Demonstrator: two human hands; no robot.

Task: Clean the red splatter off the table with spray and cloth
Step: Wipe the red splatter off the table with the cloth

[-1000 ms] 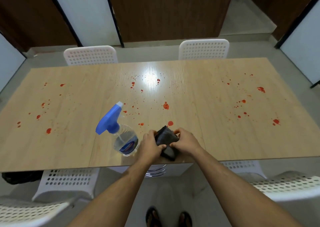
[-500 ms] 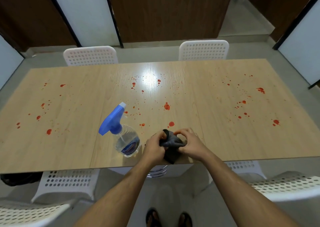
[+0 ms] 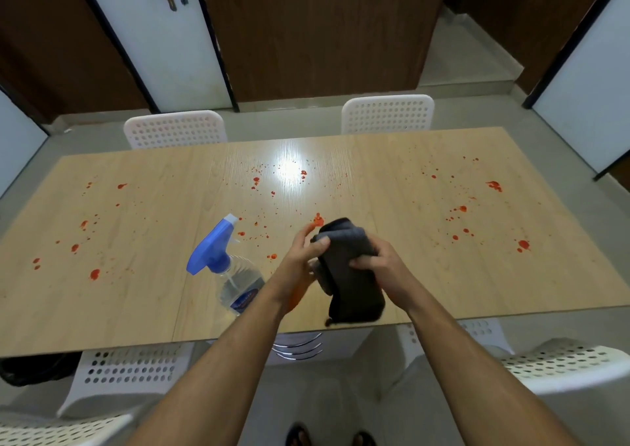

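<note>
A dark grey cloth [image 3: 347,275] hangs folded above the near edge of the wooden table [image 3: 426,292]. My left hand [image 3: 301,254] pinches its upper left edge, and my right hand [image 3: 381,265] grips its right side. A clear spray bottle [image 3: 231,275] with a blue trigger head stands upright on the table just left of my left hand, untouched. Red splatter [image 3: 460,227] dots the whole tabletop, in clusters at the left, the middle and the right.
White perforated chairs stand at the far side [image 3: 175,128] [image 3: 388,113] and at the near side [image 3: 562,367] [image 3: 119,374] of the table. Doors and dark wood panels line the back wall. My feet show on the floor below.
Both hands have lifted the cloth up off the table edge and let it unfold downward. The spray bottle has stayed put.
</note>
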